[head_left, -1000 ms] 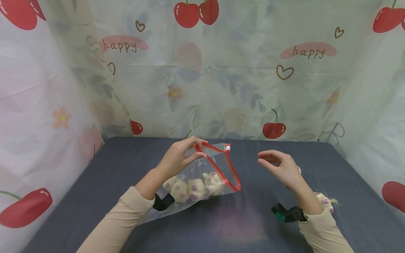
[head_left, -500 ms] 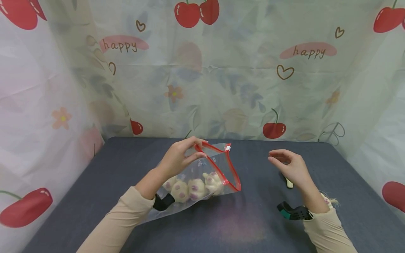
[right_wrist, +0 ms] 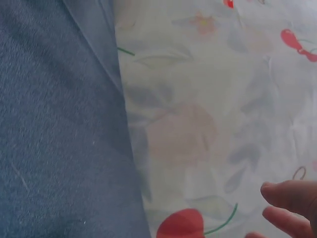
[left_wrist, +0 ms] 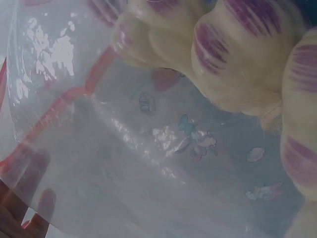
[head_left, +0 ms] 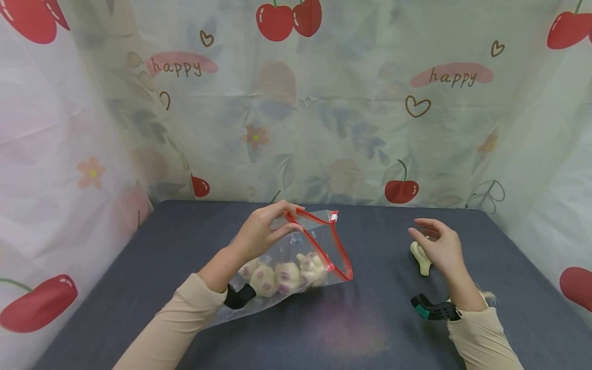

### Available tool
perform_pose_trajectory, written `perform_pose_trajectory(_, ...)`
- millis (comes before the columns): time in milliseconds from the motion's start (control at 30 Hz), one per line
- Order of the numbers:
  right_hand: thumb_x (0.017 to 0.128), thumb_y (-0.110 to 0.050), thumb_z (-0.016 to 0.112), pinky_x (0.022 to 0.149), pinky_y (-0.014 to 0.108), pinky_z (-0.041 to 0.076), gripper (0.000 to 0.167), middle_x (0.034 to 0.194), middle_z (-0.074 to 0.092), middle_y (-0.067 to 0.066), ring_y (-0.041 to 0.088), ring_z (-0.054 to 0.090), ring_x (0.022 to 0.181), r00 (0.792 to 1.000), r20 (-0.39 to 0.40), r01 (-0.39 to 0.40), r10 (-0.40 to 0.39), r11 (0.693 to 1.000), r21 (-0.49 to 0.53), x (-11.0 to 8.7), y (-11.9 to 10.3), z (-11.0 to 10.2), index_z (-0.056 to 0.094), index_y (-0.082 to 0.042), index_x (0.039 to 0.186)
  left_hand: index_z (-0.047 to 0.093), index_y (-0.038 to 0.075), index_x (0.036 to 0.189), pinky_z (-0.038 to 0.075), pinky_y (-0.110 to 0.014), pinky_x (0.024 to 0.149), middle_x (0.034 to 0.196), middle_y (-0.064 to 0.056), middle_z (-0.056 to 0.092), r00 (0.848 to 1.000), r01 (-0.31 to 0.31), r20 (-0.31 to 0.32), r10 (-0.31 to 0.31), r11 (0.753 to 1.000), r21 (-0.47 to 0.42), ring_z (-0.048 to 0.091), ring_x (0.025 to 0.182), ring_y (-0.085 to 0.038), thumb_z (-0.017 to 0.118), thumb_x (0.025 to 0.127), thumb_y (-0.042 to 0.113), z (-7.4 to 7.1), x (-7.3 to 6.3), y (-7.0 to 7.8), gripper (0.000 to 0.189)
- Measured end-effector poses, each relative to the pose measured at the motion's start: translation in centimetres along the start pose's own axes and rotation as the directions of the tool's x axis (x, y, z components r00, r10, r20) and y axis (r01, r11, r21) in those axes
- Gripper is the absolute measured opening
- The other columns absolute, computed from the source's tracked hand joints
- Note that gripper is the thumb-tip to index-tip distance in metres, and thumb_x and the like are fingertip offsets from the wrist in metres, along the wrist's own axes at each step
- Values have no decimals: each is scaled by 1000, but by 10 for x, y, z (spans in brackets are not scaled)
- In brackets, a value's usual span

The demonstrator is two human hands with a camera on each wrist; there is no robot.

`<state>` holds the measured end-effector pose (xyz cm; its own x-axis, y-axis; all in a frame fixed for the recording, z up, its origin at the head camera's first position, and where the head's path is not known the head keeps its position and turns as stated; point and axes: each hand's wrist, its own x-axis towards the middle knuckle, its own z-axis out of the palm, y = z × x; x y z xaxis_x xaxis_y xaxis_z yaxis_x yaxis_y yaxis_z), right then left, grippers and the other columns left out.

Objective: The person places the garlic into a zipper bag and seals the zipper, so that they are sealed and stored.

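My left hand [head_left: 259, 231] pinches the mouth of a clear plastic zip bag [head_left: 296, 240] at its red-edged rim. The bag leans to the left with its mouth spread toward the right. Several garlic bulbs [head_left: 288, 277] lie inside it; the left wrist view shows purple streaks on a bulb [left_wrist: 242, 64] through the plastic. Over the right side of the table, my right hand [head_left: 444, 249] holds nothing, its fingers loosely bent and apart from the thumb. Just left of that hand lies a pale garlic bulb with a long stem [head_left: 422, 259], partly hidden by the hand.
Behind my right wrist, a tuft of a garlic bulb [head_left: 487, 295] shows; the rest is hidden. The dark table [head_left: 370, 308] ends at a printed curtain [head_left: 324, 128] at the back and sides. A white slider [head_left: 333, 217] sits on the bag's red zip.
My right hand has moved to the right, uncovering the pale stemmed bulb and covering more of the one behind the wrist. The left hand and bag have stayed in place.
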<state>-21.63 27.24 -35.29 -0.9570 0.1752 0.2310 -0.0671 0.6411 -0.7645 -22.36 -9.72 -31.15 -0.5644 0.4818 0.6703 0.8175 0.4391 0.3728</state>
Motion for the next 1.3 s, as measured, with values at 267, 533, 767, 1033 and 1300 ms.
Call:
perform_pose_trajectory(267,93,-35,56,104,57,31,56,143,38,26,45,34,132,994,-32,-105,104,994,-22,3,9,-1,43,-1,135,56,8,95,55,-33,82,97,-6,68,1000,16,6,-16,1000,-4,67,88,-17,74,77,16,0,0,1,27)
perform_pose_trajectory(533,92,-33,57,108,60,24,65,147,25,31,47,20,137,979,-15,-204,203,975,-92,8,20,-1,32,3,141,56,8,95,55,-33,82,99,-7,68,1000,21,8,-21,1000,-3,67,89,-17,74,77,16,0,-1,1,26)
perform_pose_trajectory(767,93,-39,53,99,57,39,75,147,15,36,49,38,126,964,70,-247,257,961,-120,10,28,0,22,6,144,56,8,94,54,-34,83,99,-8,68,1000,18,12,-18,1000,-16,67,89,-17,74,77,16,0,-1,0,26)
perform_pose_trajectory(1033,92,-42,51,105,62,26,78,148,6,37,51,14,136,937,147,-301,318,945,-128,13,37,1,17,3,146,56,8,95,55,-33,83,102,-7,69,1000,5,9,-5,1000,-9,67,88,-17,74,77,16,0,0,0,26)
perform_pose_trajectory(1300,93,-35,51,78,42,43,69,135,29,39,43,41,109,948,159,-252,274,957,-147,13,43,5,25,8,141,55,8,94,54,-34,83,101,-7,69,1000,-6,8,6,1000,-7,66,87,-16,74,77,16,0,-1,0,26)
